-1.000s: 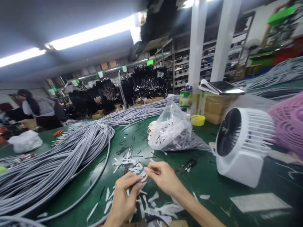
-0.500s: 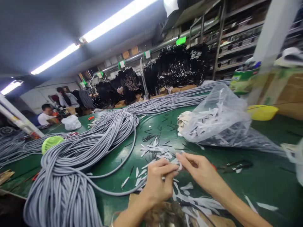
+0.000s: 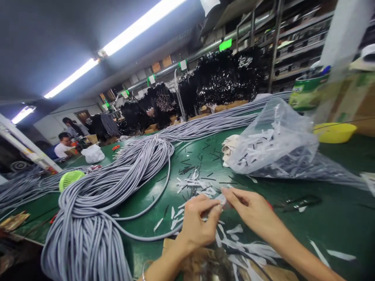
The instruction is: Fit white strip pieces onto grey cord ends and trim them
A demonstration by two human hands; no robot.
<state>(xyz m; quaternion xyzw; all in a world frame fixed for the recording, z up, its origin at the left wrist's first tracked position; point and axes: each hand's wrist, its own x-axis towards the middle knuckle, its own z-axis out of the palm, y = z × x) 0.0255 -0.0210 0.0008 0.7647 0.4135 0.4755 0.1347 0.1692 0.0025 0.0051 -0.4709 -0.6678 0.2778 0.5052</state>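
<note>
My left hand (image 3: 200, 218) is closed around the end of a grey cable (image 3: 152, 237) that runs in from the coil at the left. Between the two hands shows a small whitish piece (image 3: 222, 199), pinched by the fingertips of my right hand (image 3: 244, 203). The fingertips of both hands nearly meet. Where the cable ends under the left fingers is hidden. White strips (image 3: 193, 182) lie just beyond the hands, and more strips (image 3: 249, 248) lie below them.
A big bundle of grey cables (image 3: 117, 175) fills the left. A clear bag of white scraps (image 3: 272, 148) stands at the right, near a yellow bowl (image 3: 335, 132). Dark-handled pliers (image 3: 301, 203) lie right of my hands. A person (image 3: 63, 146) sits far left.
The view has shifted slightly, so the table items appear a little further right. Both hands keep nearly the same pose, with the whitish piece showing more between them.
</note>
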